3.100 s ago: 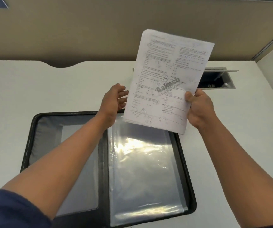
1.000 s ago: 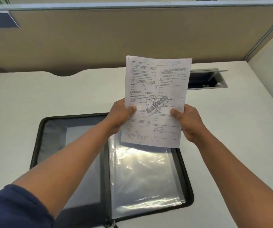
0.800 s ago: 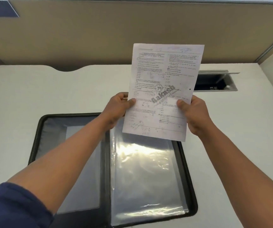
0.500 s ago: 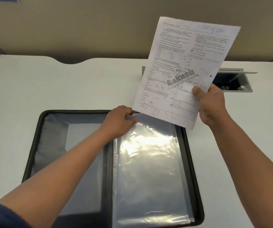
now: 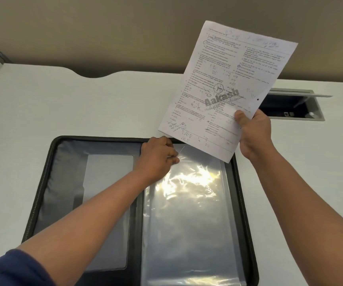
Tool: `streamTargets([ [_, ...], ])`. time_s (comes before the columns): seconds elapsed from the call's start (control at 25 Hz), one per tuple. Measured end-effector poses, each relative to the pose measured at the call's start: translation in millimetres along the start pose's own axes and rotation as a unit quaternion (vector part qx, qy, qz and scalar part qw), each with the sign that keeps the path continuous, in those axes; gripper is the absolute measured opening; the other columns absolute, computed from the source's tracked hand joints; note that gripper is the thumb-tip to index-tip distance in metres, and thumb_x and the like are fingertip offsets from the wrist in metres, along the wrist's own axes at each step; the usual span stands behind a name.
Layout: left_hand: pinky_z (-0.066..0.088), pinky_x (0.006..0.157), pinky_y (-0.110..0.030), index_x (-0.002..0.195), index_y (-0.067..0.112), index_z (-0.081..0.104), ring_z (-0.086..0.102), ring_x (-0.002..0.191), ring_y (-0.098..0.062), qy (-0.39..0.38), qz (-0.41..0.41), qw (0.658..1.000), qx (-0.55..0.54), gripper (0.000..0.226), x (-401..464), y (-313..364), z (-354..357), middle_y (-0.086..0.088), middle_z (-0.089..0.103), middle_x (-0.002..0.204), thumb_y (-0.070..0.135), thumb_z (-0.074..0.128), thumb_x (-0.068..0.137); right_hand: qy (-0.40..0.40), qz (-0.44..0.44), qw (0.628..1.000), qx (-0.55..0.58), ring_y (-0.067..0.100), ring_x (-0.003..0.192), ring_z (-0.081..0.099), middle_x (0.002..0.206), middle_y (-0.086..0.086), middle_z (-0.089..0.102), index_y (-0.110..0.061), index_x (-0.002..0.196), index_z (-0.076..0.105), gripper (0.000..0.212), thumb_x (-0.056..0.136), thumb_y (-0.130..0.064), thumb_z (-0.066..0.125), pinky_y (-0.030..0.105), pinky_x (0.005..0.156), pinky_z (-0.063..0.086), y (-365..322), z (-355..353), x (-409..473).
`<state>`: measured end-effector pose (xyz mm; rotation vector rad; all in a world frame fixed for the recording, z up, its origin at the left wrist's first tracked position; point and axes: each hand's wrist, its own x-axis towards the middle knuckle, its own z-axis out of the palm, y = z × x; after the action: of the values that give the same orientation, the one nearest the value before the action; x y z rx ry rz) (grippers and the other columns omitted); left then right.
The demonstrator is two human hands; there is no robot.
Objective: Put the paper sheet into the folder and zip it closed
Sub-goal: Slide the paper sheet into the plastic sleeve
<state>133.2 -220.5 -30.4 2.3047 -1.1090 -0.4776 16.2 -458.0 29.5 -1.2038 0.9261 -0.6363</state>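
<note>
Left hand has dropped from the paper sheet onto the open folder's clear sleeve, fingers curled, pinching its top edge. Right hand alone grips the tilted sheet above the tabletop.

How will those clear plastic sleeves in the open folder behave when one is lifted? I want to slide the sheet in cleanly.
The plastic sleeves look thin and wrinkled, so probably floppy and light. Their glare suggests a slick surface, perhaps clinging together. The left hand touches their top edge while the right hand holds the paper sheet, so opening one likely needs care.
</note>
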Motion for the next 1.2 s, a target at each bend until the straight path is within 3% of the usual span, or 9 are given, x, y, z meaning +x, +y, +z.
streamTargets([
  [0.12,0.036,0.099,-0.042,0.090,0.021,0.078,0.059,0.113,-0.023,0.029,0.030,0.999,0.005,0.005,-4.9,0.1,-2.7,0.006,0.071,0.117,0.023,0.080,0.086,0.001,-0.002,1.000,0.020,0.013,0.093,0.077,0.102,-0.008,0.080,-0.018,0.111,0.070,0.019,0.099,-0.005,0.062,0.028,0.072,0.062,0.4,3.2,-1.7],
  [0.24,0.033,0.092,-0.038,0.086,0.025,0.069,0.058,0.104,-0.016,0.004,0.047,0.998,0.049,0.007,-4.6,2.9,-9.8,0.015,0.068,0.099,0.023,0.075,0.090,0.006,-0.004,0.999,0.035,0.013,0.092,0.077,0.101,-0.008,0.080,-0.018,0.109,0.070,0.018,0.099,-0.005,0.062,0.028,0.072,0.062,-3.4,8.5,-2.2],
  [0.4,0.026,0.089,-0.032,0.088,0.025,0.065,0.056,0.093,-0.016,0.009,0.045,0.997,0.063,0.014,-8.0,3.8,-9.8,0.014,0.060,0.083,0.012,0.069,0.088,0.005,-0.007,0.999,0.038,0.012,0.089,0.077,0.098,-0.010,0.080,-0.020,0.108,0.070,0.018,0.099,-0.006,0.062,0.028,0.070,0.062,-9.8,15.8,-0.2],
  [0.6,0.015,0.091,-0.024,0.132,0.030,0.056,0.049,0.100,-0.007,0.033,0.047,0.998,0.022,0.049,-7.1,3.9,-9.0,0.017,0.058,0.105,0.020,0.075,0.087,0.005,-0.014,0.999,0.041,0.011,0.089,0.077,0.098,-0.012,0.080,-0.022,0.109,0.069,0.018,0.099,-0.007,0.062,0.028,0.069,0.062,-14.0,25.7,3.4],
  [0.72,0.012,0.092,-0.026,0.123,0.032,0.065,0.047,0.117,-0.014,0.022,0.086,0.995,0.049,0.033,-8.2,5.5,-5.2,0.013,0.060,0.116,0.030,0.072,0.091,0.001,-0.018,0.999,0.050,0.013,0.091,0.077,0.100,-0.010,0.080,-0.021,0.107,0.070,0.018,0.099,-0.007,0.062,0.030,0.071,0.062,-15.7,34.9,5.5],
  [0.84,0.012,0.095,-0.029,0.110,0.032,0.066,0.045,0.125,-0.015,0.034,0.101,0.994,0.029,0.016,-11.8,5.9,-0.2,0.019,0.064,0.114,0.025,0.064,0.096,-0.003,-0.023,0.998,0.054,0.014,0.092,0.077,0.100,-0.009,0.080,-0.022,0.104,0.071,0.018,0.099,-0.007,0.062,0.030,0.073,0.062,-17.6,48.3,9.0],
  [1.04,0.012,0.091,-0.029,0.113,0.033,0.062,0.046,0.122,-0.015,0.037,0.102,0.994,0.028,0.023,-11.6,2.9,5.8,0.027,0.058,0.107,0.017,0.058,0.098,-0.026,-0.026,0.998,0.040,0.012,0.091,0.077,0.096,-0.012,0.080,-0.022,0.105,0.070,0.017,0.100,-0.008,0.061,0.030,0.074,0.062,-15.3,70.3,9.1],
  [1.2,0.012,0.089,-0.030,0.124,0.037,0.058,0.044,0.119,-0.014,0.033,0.103,0.993,0.040,0.030,-12.5,1.3,7.1,0.022,0.064,0.119,0.022,0.056,0.099,-0.050,-0.025,0.998,0.032,0.012,0.090,0.077,0.095,-0.014,0.080,-0.023,0.104,0.070,0.018,0.101,-0.008,0.061,0.030,0.074,0.062,-7.5,79.8,2.8],
])
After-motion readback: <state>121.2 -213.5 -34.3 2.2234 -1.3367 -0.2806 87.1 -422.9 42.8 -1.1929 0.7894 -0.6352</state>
